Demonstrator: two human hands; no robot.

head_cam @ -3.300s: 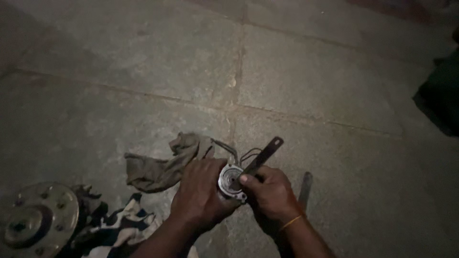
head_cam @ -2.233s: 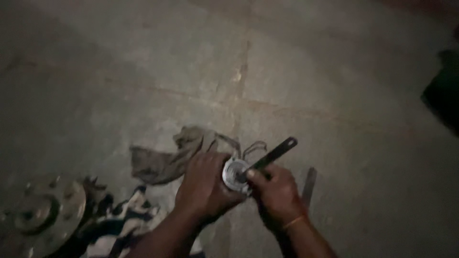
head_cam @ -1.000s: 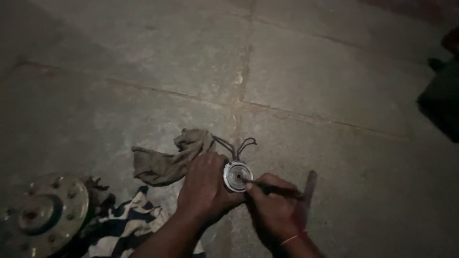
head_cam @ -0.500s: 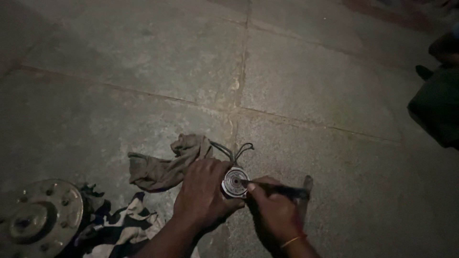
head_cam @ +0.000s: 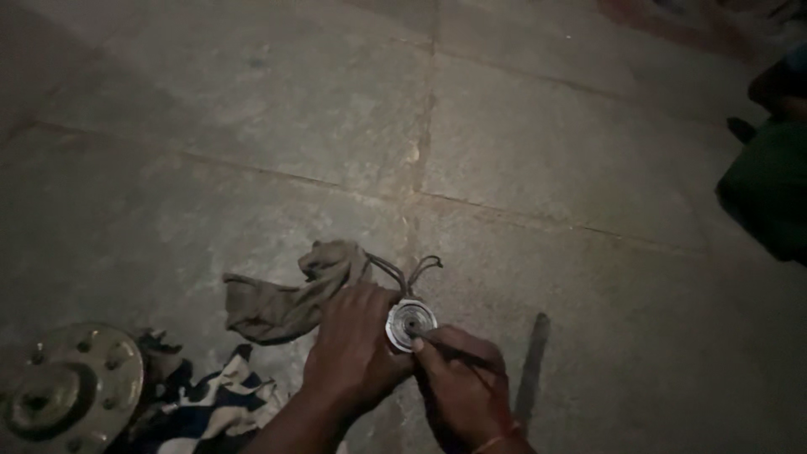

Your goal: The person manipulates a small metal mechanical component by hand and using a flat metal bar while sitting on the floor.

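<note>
Nearest the camera, the right hand (head_cam: 461, 395) is curled around a thin dark metal tool (head_cam: 454, 353), the fingers closed tight on its shaft. The tool's long axis runs from lower right to upper left, and its tip points into the centre of the small round silvery metal part (head_cam: 411, 323). That part sits on the grey stone-slab floor (head_cam: 538, 168) between the two hands, its flat circular face turned up with a dark hole in the middle. The left hand (head_cam: 353, 357) is wrapped against the part's left side, fingers bent around its rim and holding it (how far they reach beneath cannot be made out).

To the right of the right hand, a flat dark metal bar (head_cam: 531, 367) lies on the floor, its length running almost straight away from the camera, apart from the hand. At the lower left, a round greenish metal hub with bolt holes (head_cam: 67, 391) rests partly on a dark-and-white patterned cloth (head_cam: 210, 408). Just beyond the left hand lies a crumpled brownish rag (head_cam: 286, 290), touching the knuckles, and thin dark looped wires (head_cam: 412, 269) curl out from behind the part.

Farther off, the floor's seams cross the slabs, and a dark green shape (head_cam: 769, 193) sits at the far right edge.
</note>
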